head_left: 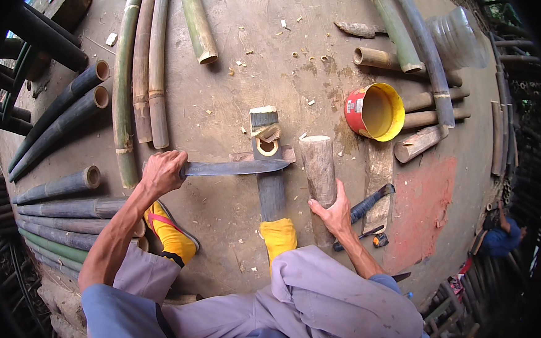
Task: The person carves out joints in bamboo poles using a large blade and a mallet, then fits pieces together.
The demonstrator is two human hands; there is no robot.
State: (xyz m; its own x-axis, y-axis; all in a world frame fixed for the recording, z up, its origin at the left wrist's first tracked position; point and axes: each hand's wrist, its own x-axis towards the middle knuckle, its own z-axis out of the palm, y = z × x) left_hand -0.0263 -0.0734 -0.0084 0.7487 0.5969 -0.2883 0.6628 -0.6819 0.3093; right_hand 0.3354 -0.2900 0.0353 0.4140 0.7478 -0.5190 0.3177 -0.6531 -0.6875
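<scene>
My left hand (pixel 164 172) is closed around the handle of a machete, hidden in my fist. Its long grey blade (pixel 236 167) lies level across a dark bamboo piece (pixel 271 194), just below a pale notch cut into that piece. A curled strip of split wood hangs over the notch. My foot in a yellow sock (pixel 279 235) rests on the bamboo's near end. On the right, my right hand (pixel 334 211) grips the lower part of a short round wooden log (pixel 318 166), which is apart from the blade. A flat wood block (pixel 288 153) shows under the bamboo.
A red can with yellow inside (pixel 357 111) stands at right, near cut bamboo pieces. A black-wrapped tool handle (pixel 372 203) and tape measure (pixel 380 240) lie beside my right hand. Bamboo poles (pixel 157 83) lie at left and far side. Another person (pixel 501 241) is at far right.
</scene>
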